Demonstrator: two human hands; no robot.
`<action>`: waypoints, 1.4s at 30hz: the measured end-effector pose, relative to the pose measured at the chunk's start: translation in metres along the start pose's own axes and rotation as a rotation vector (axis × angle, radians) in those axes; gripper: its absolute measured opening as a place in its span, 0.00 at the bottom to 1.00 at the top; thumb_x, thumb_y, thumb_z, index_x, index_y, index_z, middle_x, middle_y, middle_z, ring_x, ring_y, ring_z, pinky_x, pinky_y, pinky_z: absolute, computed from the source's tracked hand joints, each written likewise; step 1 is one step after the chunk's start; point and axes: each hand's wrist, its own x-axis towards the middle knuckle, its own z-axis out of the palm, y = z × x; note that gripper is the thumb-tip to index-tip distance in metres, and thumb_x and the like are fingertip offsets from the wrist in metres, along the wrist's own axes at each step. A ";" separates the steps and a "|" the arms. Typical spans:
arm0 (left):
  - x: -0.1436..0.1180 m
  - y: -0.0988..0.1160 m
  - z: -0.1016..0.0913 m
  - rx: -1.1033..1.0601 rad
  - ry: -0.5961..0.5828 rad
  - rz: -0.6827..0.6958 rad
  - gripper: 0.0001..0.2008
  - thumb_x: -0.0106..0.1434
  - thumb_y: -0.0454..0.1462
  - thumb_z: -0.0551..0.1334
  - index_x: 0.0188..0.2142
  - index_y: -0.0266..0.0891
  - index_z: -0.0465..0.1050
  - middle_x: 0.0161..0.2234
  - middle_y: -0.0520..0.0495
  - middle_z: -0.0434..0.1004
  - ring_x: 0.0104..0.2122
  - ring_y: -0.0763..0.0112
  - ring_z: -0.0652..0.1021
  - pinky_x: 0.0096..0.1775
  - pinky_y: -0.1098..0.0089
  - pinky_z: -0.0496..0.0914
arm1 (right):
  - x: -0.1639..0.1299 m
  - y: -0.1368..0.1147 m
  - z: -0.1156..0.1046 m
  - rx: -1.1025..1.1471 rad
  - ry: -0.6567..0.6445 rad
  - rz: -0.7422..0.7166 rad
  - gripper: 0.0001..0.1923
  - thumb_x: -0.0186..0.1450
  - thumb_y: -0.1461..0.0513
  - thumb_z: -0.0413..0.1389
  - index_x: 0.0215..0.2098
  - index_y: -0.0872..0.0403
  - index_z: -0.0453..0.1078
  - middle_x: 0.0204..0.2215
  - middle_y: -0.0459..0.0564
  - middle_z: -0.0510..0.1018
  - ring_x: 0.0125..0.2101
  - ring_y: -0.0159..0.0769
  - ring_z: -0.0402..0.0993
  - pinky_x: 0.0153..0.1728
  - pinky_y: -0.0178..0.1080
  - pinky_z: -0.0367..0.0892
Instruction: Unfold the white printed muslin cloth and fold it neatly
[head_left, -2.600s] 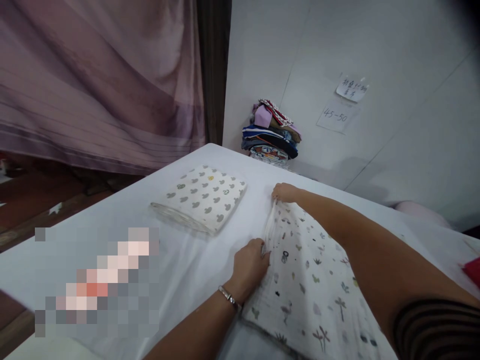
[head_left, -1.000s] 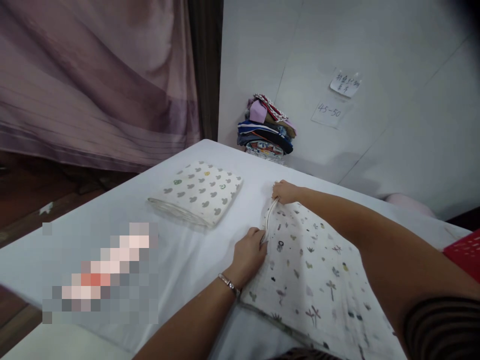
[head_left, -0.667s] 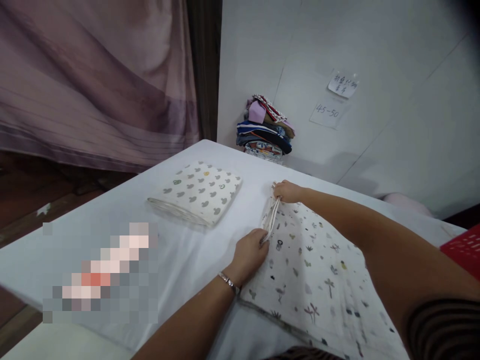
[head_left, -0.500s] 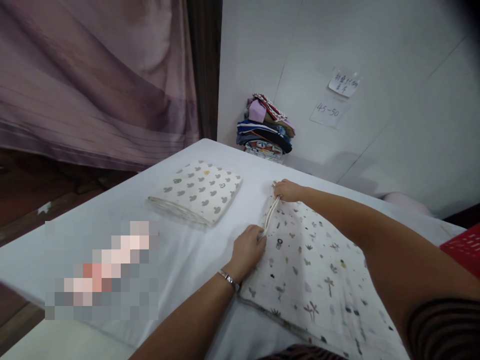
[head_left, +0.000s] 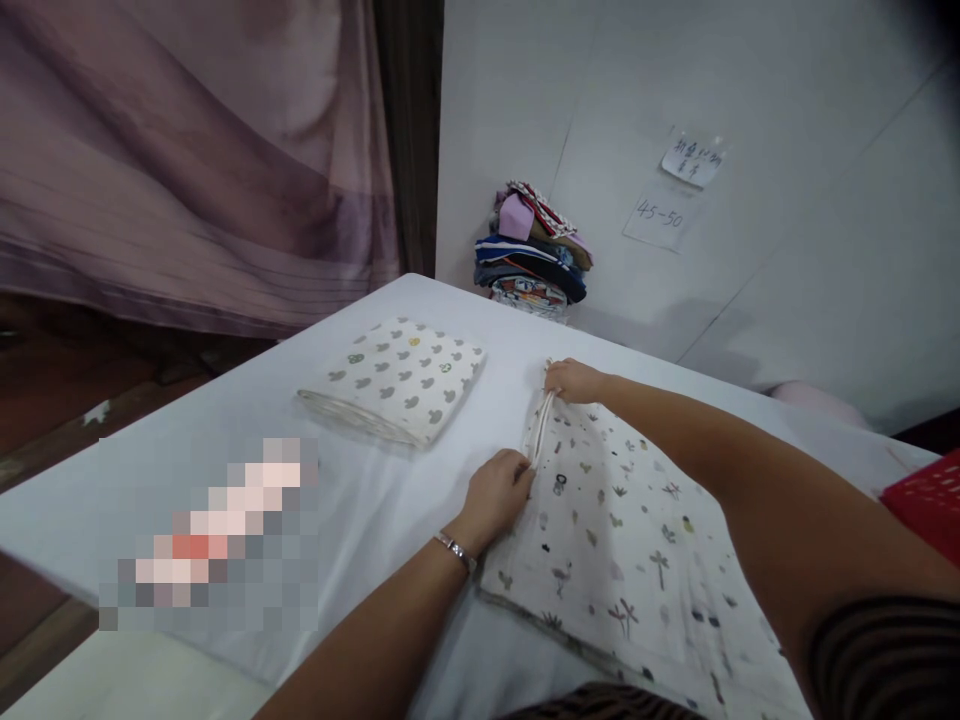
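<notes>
Head view: white-sheeted surface (head_left: 480, 350), partly folded printed muslin cloth (head_left: 622, 530) at near right edge, finished folded cloth (head_left: 397, 385) mid-surface. Left hand (head_left: 495, 495) and right hand (head_left: 574, 380), each grip pinching muslin's left fold edge; folding judged unfinished.

I see my left hand (head_left: 496, 488) and right hand (head_left: 571, 381) each pinching the far edge of a printed cloth (head_left: 622, 530) spread on the white worktop (head_left: 225, 420). A folded cloth (head_left: 397, 378) lies just left; a clothes stack (head_left: 534, 250) sits against the wall.
</notes>
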 end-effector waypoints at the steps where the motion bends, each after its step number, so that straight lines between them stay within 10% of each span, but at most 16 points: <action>1: 0.000 0.000 0.000 -0.005 0.003 -0.002 0.08 0.62 0.38 0.54 0.33 0.41 0.70 0.37 0.49 0.73 0.38 0.70 0.72 0.40 0.70 0.64 | 0.000 0.000 0.002 0.009 0.016 -0.002 0.18 0.54 0.69 0.52 0.42 0.52 0.72 0.44 0.52 0.76 0.51 0.44 0.63 0.49 0.47 0.57; 12: -0.001 0.001 -0.002 0.088 -0.005 -0.122 0.09 0.60 0.42 0.57 0.30 0.40 0.70 0.37 0.49 0.70 0.35 0.71 0.73 0.38 0.70 0.64 | -0.069 -0.064 0.051 0.281 0.355 0.199 0.21 0.65 0.59 0.47 0.55 0.51 0.65 0.55 0.53 0.67 0.56 0.44 0.60 0.55 0.51 0.58; 22: 0.009 -0.004 -0.005 0.184 -0.036 -0.054 0.14 0.61 0.43 0.50 0.28 0.39 0.69 0.36 0.46 0.71 0.36 0.67 0.73 0.41 0.69 0.64 | -0.387 -0.138 0.137 0.298 0.224 1.267 0.20 0.61 0.61 0.47 0.49 0.53 0.71 0.52 0.53 0.70 0.54 0.42 0.64 0.55 0.43 0.59; 27: 0.017 0.002 -0.010 0.221 -0.063 -0.088 0.17 0.58 0.47 0.51 0.31 0.39 0.71 0.38 0.45 0.73 0.38 0.61 0.74 0.41 0.66 0.65 | -0.500 -0.164 0.139 0.329 0.170 1.672 0.19 0.61 0.61 0.47 0.48 0.56 0.71 0.48 0.55 0.74 0.48 0.42 0.70 0.50 0.40 0.63; 42: 0.020 0.039 -0.013 0.295 -0.042 -0.383 0.16 0.49 0.47 0.55 0.31 0.39 0.71 0.34 0.41 0.78 0.38 0.50 0.75 0.38 0.60 0.67 | -0.435 -0.054 0.141 0.426 0.146 1.727 0.23 0.68 0.52 0.41 0.45 0.58 0.68 0.45 0.61 0.74 0.45 0.45 0.71 0.37 0.39 0.64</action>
